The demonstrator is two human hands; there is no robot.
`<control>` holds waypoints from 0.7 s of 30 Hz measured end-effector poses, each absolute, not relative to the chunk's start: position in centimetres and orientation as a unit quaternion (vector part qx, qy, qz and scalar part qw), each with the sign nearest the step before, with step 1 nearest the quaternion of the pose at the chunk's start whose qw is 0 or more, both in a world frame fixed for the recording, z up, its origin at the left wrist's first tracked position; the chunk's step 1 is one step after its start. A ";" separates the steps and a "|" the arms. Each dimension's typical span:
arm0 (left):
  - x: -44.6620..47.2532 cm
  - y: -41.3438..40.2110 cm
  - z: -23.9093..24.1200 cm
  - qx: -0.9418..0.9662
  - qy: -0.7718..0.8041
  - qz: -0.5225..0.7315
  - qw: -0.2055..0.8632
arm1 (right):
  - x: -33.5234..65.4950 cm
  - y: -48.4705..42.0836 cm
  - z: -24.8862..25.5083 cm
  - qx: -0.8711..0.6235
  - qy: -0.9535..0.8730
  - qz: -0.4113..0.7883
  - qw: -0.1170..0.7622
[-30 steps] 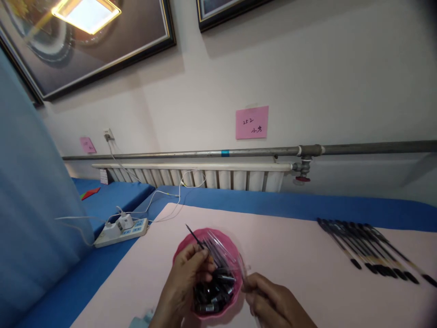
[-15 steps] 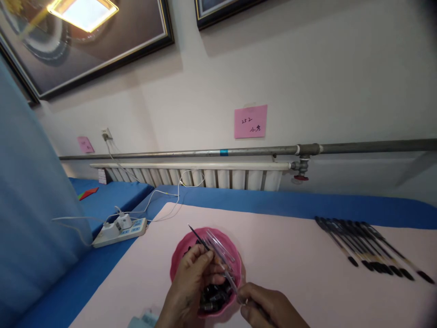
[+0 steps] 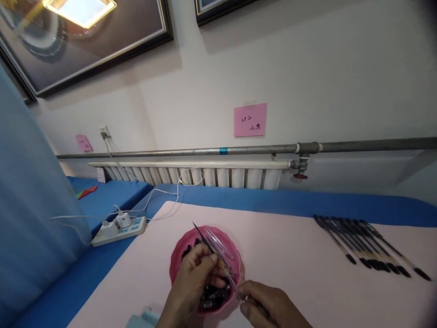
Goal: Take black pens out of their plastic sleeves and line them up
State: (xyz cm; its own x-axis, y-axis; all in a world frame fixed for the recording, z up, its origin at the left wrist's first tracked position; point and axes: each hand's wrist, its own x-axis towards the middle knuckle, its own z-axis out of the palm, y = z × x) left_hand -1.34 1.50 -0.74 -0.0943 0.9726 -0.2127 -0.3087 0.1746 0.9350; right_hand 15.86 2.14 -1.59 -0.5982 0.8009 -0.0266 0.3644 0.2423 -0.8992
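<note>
A pink bowl (image 3: 177,258) of black pen caps and clear pen barrels sits on the pale pink sheet at the bottom centre. My left hand (image 3: 193,284) is over the bowl, fingers pinched on a thin black refill (image 3: 201,234) that points up and to the left. My right hand (image 3: 264,307) is at the bowl's right rim, closed on the lower end of a clear pen barrel (image 3: 228,279) that slants toward the left hand. Only part of each hand shows above the bottom edge of the view.
A row of several assembled black pens (image 3: 367,246) lies on the sheet at the right. A white power strip (image 3: 118,226) with plugs and cables rests on the blue cloth at the left. A radiator (image 3: 191,175) and a pipe run along the wall behind.
The right hand has drawn closer to the left hand with the clear barrel. The refill in the left hand has shifted slightly right. The view has dipped a little.
</note>
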 end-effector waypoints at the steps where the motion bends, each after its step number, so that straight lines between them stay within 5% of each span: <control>1: -1.2 1.3 -0.7 0.351 0.495 0.533 0.590 | 15.9 2.1 -1.6 -0.388 -0.757 0.472 0.230; 5: -0.9 0.8 0.0 0.419 0.492 0.469 0.601 | 15.9 2.3 -1.9 -0.390 -0.760 0.451 0.258; 14: -6.0 1.4 0.2 0.309 0.618 0.593 0.415 | 18.2 4.6 -2.2 -0.478 -0.705 0.384 0.356; 21: -7.4 1.2 -0.5 0.428 0.733 0.457 0.267 | 19.6 6.9 -3.8 -0.515 -0.697 0.357 0.349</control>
